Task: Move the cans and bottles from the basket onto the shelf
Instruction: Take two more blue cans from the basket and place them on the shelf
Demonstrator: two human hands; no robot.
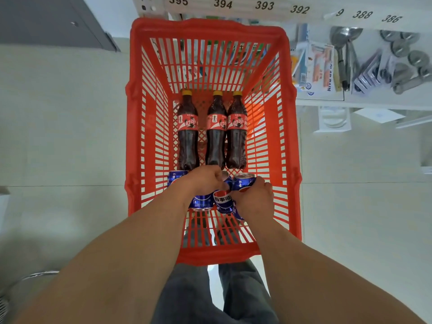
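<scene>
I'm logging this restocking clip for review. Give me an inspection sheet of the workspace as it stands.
Surface: pale tiled floor under a red basket.
Job's things: three cola bottles lie side by side in the basket; several blue cans are clustered at the near end.
Clutter: nothing seen in the basket besides drinks.
Hands: left hand curls over a middle can; right hand grips the right-hand can.
Cables: nothing seen.
Surroundings: white shelf with numbered tags, metal ladles and packaged goods to the right.
</scene>
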